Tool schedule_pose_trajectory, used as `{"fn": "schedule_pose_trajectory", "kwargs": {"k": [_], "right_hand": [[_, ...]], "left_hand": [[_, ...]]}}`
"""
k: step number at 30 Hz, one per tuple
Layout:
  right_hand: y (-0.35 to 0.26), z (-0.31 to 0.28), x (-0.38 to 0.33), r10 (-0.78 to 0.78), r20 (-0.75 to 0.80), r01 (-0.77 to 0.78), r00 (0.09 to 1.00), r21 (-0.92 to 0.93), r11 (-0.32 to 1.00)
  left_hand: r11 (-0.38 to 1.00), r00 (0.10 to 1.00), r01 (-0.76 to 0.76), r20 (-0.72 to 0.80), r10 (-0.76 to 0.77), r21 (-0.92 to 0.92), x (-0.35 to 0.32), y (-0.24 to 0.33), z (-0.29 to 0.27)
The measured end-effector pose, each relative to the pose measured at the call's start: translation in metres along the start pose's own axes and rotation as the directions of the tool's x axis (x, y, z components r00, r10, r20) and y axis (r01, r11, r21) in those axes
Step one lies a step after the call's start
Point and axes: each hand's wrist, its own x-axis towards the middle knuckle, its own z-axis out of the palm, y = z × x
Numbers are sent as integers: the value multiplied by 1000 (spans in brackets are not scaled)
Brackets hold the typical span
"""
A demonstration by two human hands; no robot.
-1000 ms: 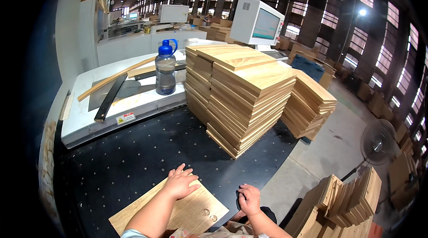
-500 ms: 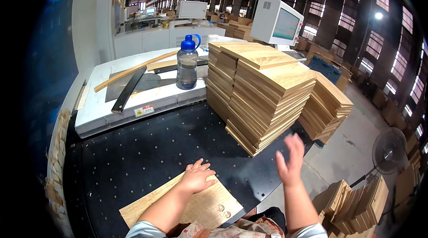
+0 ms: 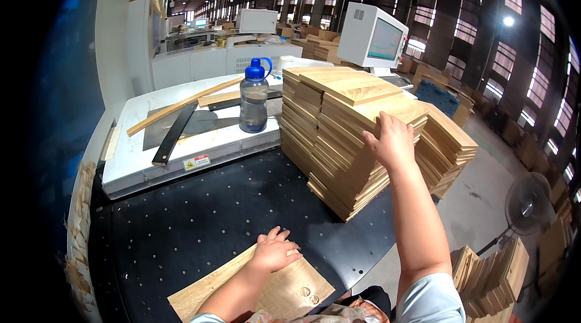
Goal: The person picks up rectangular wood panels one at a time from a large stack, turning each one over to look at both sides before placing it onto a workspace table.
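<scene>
A pale wood-grain board (image 3: 284,294) with two round recesses near its right end lies on the black table in front of me. My left hand (image 3: 273,254) rests flat on the board's far edge, fingers spread. My right hand (image 3: 392,141) is at the near right corner of a tall stack of similar boards (image 3: 342,147). Its fingers reach over the top edge while the thumb stands apart by the side. No board there looks lifted. A second, lower stack (image 3: 451,141) stands just right of it.
A blue-capped water bottle (image 3: 253,102) stands on the white machine bed (image 3: 130,169), near a black bar (image 3: 175,133) and wooden strips (image 3: 181,107). Behind the stacks is a monitor (image 3: 378,39). More boards (image 3: 496,280) and a fan (image 3: 528,205) are at the right.
My right hand has moved forward and up from beside the table to the top corner of the tall stack. My left hand stays on the board. The view has tilted slightly upward.
</scene>
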Motion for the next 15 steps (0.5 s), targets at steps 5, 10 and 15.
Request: {"fn": "schedule_pose_trajectory", "kwargs": {"k": [5,10,15], "right_hand": [[-38,-3,39,-114,63,122,992,-162,979],[-68,14,94,55,344,41,937,-264,964],[-53,73,105,34,135,14,990,-339,941]], "left_hand": [[999,1000,22,15,-22,-32,4,0,1],[999,1000,-8,14,9,-31,8,0,2],[998,998,-48,-28,47,-45,11,-1,10]]}}
